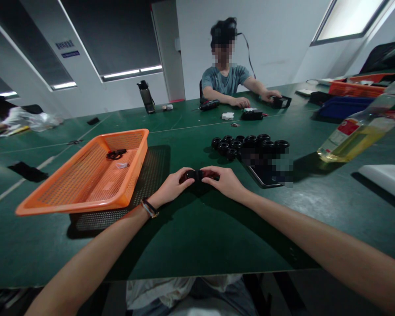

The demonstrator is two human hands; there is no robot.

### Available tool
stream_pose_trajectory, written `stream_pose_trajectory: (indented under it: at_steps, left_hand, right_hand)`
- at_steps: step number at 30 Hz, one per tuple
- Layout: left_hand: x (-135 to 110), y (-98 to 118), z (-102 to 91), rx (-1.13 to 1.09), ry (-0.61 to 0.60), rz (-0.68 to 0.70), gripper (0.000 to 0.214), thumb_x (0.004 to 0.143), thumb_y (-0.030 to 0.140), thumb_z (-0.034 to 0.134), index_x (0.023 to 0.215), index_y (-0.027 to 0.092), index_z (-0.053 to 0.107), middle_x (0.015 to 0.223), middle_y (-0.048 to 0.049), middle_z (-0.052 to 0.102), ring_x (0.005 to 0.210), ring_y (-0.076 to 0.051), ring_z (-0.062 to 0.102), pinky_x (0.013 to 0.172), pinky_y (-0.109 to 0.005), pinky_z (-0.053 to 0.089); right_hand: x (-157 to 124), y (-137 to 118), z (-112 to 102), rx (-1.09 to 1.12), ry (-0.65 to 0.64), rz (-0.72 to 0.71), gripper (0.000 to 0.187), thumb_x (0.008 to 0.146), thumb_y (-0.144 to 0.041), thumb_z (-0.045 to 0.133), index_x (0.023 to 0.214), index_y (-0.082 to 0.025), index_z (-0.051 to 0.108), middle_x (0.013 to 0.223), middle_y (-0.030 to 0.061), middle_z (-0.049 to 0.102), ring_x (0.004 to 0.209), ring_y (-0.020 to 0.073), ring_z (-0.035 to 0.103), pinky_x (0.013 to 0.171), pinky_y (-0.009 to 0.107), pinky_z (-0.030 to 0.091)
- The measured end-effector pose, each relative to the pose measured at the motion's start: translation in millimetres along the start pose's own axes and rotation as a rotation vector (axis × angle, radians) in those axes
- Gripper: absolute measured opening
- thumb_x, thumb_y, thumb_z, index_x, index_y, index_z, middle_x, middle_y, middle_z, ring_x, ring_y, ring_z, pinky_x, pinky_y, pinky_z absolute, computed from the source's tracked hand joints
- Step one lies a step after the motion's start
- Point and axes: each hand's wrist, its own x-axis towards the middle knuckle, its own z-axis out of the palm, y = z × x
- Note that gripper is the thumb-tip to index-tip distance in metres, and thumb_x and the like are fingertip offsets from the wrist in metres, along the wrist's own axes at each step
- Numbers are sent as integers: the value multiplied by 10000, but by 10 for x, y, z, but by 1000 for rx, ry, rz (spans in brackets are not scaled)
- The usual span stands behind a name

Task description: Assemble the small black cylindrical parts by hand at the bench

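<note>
Between both hands, just above the green table (pixel 197 237), is a small black part (pixel 197 175) whose exact kind I cannot make out. My left hand (pixel 174 186) pinches its left side with thumb and fingers. On the other side, my right hand (pixel 225 182) is closed around the right end. The fingers cover much of the part. Beyond my right hand lies a cluster of several round, shiny black pieces with hollow tops (pixel 250 141). A dark phone (pixel 265 175) rests flat beside them, partly blurred out.
An orange mesh basket (pixel 131 199) on the left holds a black cable coil (pixel 116 154) and a small clear bag. To the right stand a bottle of yellow liquid (pixel 352 136) and a white object (pixel 386 180). A co-worker (pixel 225 79) sits opposite, near a black drink bottle (pixel 146 97).
</note>
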Motion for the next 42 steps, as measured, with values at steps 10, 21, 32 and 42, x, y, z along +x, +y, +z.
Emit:
stream_pose_trajectory:
  at_steps: [10,21,32,42]
  left_hand:
    - [-11,26,-10,-1,-10,-2,296,802,296,479,1063,158,508,851,-29,605,784,-167,569,718,-274,443]
    - [-9,9,-1,-9,-9,-9,303,809,302,471,1071,154,507,850,-33,606,775,-165,570,700,-267,445]
    - [-7,-1,1,-17,-10,-11,307,807,299,471,1072,149,507,883,-44,607,791,-171,569,707,-273,444]
    - [-13,23,-6,-17,-4,-17,299,805,295,474,1070,162,512,872,-34,610,793,-168,572,734,-279,446]
  right_hand:
    - [-13,21,-7,-6,25,-51,268,692,-141,630,959,-162,635,878,53,669,756,153,614,683,298,505]
    - [-6,13,12,61,30,-32,258,679,-119,627,931,-175,621,834,31,678,757,151,625,712,306,506]
    - [-8,31,15,40,28,-35,250,700,-151,622,950,-172,629,847,36,682,750,152,623,696,298,504]
    - [-6,12,10,27,23,-19,243,709,-160,615,951,-178,637,838,31,687,739,150,626,686,297,504]
